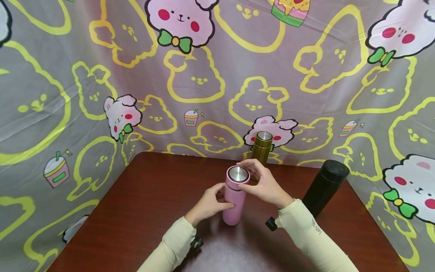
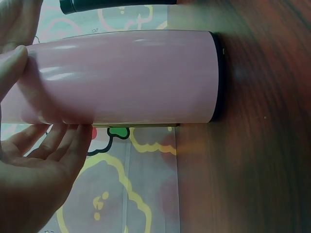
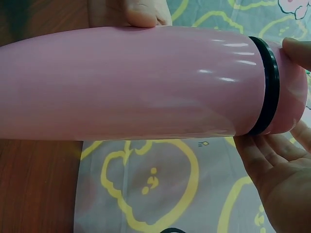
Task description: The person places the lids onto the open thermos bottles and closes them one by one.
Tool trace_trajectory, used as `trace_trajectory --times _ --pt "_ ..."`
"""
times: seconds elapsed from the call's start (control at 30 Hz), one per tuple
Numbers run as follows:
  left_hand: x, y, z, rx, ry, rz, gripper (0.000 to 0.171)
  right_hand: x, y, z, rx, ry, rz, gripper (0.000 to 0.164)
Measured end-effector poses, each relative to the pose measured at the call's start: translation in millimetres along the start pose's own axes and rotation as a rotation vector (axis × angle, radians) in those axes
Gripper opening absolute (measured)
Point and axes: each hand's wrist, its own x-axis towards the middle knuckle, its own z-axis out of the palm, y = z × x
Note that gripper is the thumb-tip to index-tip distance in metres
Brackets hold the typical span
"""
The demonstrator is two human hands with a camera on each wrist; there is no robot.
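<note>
A pink thermos (image 1: 233,207) with a steel disc on top of its lid (image 1: 238,174) stands upright on the table. My left hand (image 1: 211,204) grips its body from the left, thumb across the front and fingers behind. Around the lid, my right hand (image 1: 263,183) holds on with thumb in front and fingers at the far side. The right wrist view shows a black ring (image 3: 267,85) between body and lid, with the right thumb and fingers at the lid end. In the left wrist view the thermos's dark base (image 2: 219,77) is close to the tabletop.
Behind the right hand stands a gold thermos (image 1: 261,149). A black thermos (image 1: 324,189) is to the right, partly behind the right sleeve (image 1: 306,226). The reddish-brown table (image 1: 153,196) is bordered by a printed cloth (image 1: 204,87) at the back and sides.
</note>
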Motion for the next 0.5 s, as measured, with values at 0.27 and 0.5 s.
trace_trajectory --times 0.27,0.5 --pt "-0.5 0.9 -0.3 -0.008 0.001 -0.018 0.054 2.3 0.0 -0.6 -0.013 -0.036 0.043 0.06" --pt "-0.9 1.3 0.3 -0.01 0.001 -0.02 0.054 2.6 3.0 -4.5 0.04 -0.131 0.069 0.062"
